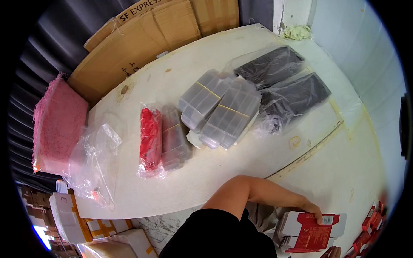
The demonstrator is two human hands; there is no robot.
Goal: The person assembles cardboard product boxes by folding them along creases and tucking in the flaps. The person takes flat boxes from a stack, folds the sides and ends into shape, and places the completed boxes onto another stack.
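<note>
At the lower right, my left hand (314, 210) grips the upper edge of a red and white cardboard carton (310, 232). Its fingers lie over the red printed panel, and white flaps stick out at both sides. My left arm, in a black sleeve, reaches across the lower middle to it. Just below the carton, fingertips of my right hand (332, 252) show at the picture's lower edge. They are close to the carton's bottom edge; most of that hand is cut off, so its grip is hidden.
On the pale table (206, 172) lie clear divided plastic boxes (232, 112), a red bagged bundle (150, 139) and dark bagged packs (297, 96). A pink bin (60, 124) and clear plastic bag (92, 159) are at left. Red cartons (365, 232) lie at far right; cardboard (142, 56) leans behind.
</note>
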